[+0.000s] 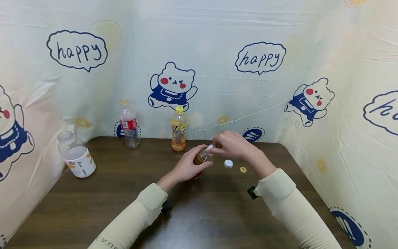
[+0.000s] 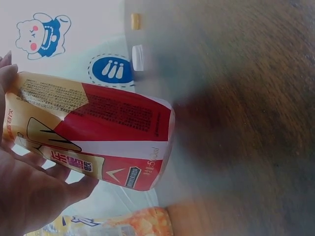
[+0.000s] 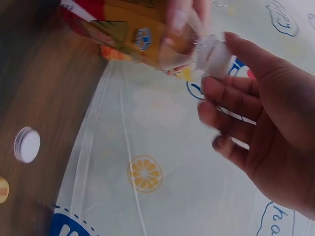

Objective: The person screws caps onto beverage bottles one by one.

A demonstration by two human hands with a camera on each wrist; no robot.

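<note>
My left hand (image 1: 187, 166) grips a drink bottle (image 2: 118, 118) with a red and gold label around its body. The bottle is tilted, and the left wrist view shows its base off the table. On its neck sits a white cap (image 3: 218, 58), which my right hand (image 1: 232, 146) pinches between thumb and index finger; the other fingers curl loosely below. To the right of the bottle, a loose white cap (image 1: 228, 163) and a small yellow cap (image 1: 243, 169) lie on the table.
At the back stand a bottle with a red label (image 1: 129, 124) and a yellow-capped bottle (image 1: 178, 129). A wide-mouthed, uncapped white-labelled bottle (image 1: 77, 157) is at the table's left edge. Printed cloth (image 1: 214, 41) walls in the brown table (image 1: 211, 214) at the back and sides.
</note>
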